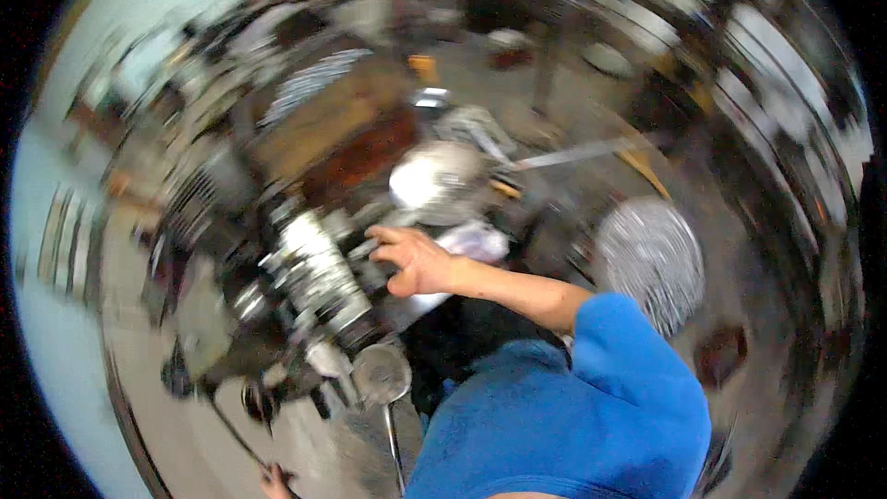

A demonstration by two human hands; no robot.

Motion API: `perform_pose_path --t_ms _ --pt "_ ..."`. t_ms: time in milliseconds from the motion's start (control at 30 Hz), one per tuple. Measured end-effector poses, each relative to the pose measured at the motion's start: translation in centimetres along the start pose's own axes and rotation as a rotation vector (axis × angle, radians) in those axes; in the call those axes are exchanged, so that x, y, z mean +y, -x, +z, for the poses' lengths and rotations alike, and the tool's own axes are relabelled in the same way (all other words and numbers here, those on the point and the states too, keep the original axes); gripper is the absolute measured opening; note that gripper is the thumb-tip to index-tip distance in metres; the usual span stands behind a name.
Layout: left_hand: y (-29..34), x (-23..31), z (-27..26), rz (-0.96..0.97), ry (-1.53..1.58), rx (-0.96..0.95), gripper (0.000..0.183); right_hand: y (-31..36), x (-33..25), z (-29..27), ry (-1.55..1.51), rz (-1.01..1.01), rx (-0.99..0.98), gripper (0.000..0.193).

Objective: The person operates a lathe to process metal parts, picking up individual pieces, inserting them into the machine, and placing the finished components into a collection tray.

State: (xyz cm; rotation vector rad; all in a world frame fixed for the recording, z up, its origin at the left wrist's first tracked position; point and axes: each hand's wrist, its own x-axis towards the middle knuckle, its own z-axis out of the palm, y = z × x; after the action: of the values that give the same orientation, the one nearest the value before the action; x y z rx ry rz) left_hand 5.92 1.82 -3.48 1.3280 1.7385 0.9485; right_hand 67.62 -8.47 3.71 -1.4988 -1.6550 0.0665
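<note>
My right hand (pixel 416 261), at the end of a bare forearm from a blue sleeve, reaches left with its fingers apart and nothing visible in them. It is over the near side of a metal machine (pixel 323 268) with a shiny, blurred body. Low at the left edge of the floor, my left hand (pixel 276 482) shows only in part, its fingers closed around the end of a thin dark rod (pixel 236 430) that runs up toward the machine. A round grey metal disc (pixel 382 373) stands at the machine's near end.
A shiny round metal piece (pixel 439 182) and a white bundle (pixel 476 242) lie beyond my right hand. Farther back is a brown box (pixel 333 134). At right sits a large ringed, silvery round thing (pixel 651 263). Motion blurs much of the cluttered workshop.
</note>
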Motion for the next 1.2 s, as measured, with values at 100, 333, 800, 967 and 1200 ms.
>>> perform_pose_path --t_ms 100,333,800,967,1200 --pt "1.8 2.5 5.5 -0.074 -0.045 -0.049 0.039 10.7 4.7 -2.7 0.121 0.443 -0.01 0.037" --pt "1.1 5.2 12.6 -0.118 -0.161 -0.214 0.038 38.4 8.5 -15.8 0.864 1.535 0.103 0.028" --pt "2.0 3.9 9.4 -0.279 -0.205 -0.191 0.038 54.1 16.4 -30.5 0.421 2.059 0.207 0.047" --pt "2.6 3.9 6.5 -0.333 -0.243 -0.163 0.037 51.6 15.1 -30.4 0.619 2.071 0.177 0.051" --pt "2.3 3.7 5.1 -0.36 -0.238 -0.149 0.037 53.4 15.3 -28.7 0.675 1.902 0.336 0.047"
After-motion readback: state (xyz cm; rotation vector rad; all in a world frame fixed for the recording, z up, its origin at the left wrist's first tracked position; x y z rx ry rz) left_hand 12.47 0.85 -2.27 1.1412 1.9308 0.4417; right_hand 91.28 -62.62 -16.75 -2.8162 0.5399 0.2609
